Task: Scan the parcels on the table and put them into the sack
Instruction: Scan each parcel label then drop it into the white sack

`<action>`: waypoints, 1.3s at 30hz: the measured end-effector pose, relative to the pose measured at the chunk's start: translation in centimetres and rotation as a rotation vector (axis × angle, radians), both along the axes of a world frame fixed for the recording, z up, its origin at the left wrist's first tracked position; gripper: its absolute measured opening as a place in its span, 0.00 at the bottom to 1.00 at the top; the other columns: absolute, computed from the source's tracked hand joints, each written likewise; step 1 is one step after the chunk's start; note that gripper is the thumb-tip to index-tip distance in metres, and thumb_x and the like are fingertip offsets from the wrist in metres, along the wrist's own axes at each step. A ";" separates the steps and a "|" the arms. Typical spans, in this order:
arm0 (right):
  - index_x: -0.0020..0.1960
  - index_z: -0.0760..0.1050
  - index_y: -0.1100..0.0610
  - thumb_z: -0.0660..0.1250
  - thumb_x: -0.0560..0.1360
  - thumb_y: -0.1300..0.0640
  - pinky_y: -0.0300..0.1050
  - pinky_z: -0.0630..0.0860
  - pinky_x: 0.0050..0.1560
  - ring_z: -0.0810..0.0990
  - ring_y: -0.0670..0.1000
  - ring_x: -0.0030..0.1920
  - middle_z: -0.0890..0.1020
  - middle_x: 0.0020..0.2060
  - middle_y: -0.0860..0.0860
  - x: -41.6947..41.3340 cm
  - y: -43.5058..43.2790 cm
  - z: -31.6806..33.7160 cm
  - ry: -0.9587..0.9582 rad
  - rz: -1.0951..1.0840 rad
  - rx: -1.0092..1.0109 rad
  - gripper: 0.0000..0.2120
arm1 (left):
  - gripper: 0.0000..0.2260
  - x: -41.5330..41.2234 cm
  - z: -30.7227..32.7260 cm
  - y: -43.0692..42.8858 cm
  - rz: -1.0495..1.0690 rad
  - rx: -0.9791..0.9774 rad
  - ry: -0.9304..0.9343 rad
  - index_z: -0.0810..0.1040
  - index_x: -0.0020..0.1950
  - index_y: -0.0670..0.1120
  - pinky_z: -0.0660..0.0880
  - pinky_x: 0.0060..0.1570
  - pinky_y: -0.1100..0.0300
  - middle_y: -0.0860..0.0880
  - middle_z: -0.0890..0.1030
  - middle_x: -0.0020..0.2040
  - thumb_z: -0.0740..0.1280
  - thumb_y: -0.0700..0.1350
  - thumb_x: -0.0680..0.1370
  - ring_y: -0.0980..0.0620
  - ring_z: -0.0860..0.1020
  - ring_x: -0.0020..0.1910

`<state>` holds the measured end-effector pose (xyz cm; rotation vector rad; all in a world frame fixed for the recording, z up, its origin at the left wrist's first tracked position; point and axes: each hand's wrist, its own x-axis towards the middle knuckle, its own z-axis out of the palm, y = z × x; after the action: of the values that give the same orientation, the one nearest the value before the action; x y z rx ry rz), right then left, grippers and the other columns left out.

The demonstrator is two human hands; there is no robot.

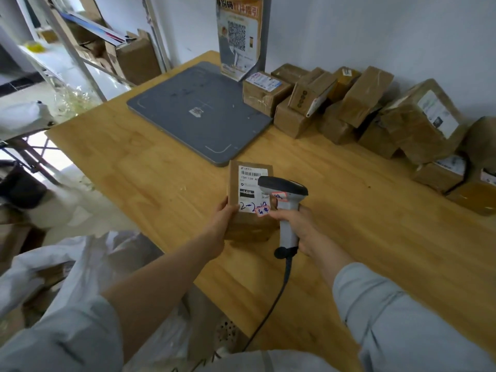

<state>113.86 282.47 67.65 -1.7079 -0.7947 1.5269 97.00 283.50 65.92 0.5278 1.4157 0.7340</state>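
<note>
Parcel [248,194]: flat rectangular box of brown cardboard, taped glossy, with a white printed label on its top face and blue handwriting across the label's near part. It sits over the pale wooden table [134,170], just short of a smooth dark grey slab with rounded corners [198,111]. Long axis runs away from the person; barcode at the far end, label up. It may be lifted slightly, but the view does not settle this.

Left hand [220,224] grips the parcel's left edge, thumb on top, fingers hidden beneath.

Right hand [300,226] is curled round the handle of a grey plastic barcode scanner [288,208], its dark head over the label's right side, black cable [279,296] trailing down.

More taped brown boxes [362,103] are heaped against the wall. White crinkled plastic sack [80,264] gapes at lower left.
</note>
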 end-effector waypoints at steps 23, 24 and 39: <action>0.35 0.72 0.60 0.69 0.73 0.63 0.39 0.69 0.25 0.69 0.49 0.22 0.73 0.25 0.54 -3.9 0.6 8.7 0.204 -0.048 0.176 0.10 | 0.47 -8.3 3.0 5.5 0.021 0.318 0.198 0.51 0.79 0.45 0.70 0.63 0.49 0.42 0.71 0.70 0.75 0.33 0.67 0.43 0.73 0.64; 0.35 0.72 0.60 0.69 0.73 0.64 0.39 0.68 0.24 0.68 0.49 0.22 0.73 0.25 0.54 -3.9 0.6 8.8 0.211 -0.057 0.176 0.10 | 0.47 -8.3 3.1 5.6 0.023 0.320 0.197 0.51 0.79 0.45 0.70 0.63 0.49 0.42 0.70 0.70 0.75 0.33 0.68 0.43 0.73 0.64; 0.39 0.73 0.60 0.70 0.73 0.61 0.39 0.71 0.25 0.70 0.48 0.22 0.75 0.25 0.53 -5.0 0.5 9.7 0.186 -0.025 0.178 0.07 | 0.46 -9.1 3.5 5.4 0.041 0.338 0.227 0.51 0.79 0.44 0.71 0.56 0.54 0.43 0.69 0.70 0.75 0.33 0.68 0.46 0.73 0.61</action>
<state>108.90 283.00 77.32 -1.4198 -0.7844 1.5242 87.85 288.92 69.37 0.8688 1.5227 0.9787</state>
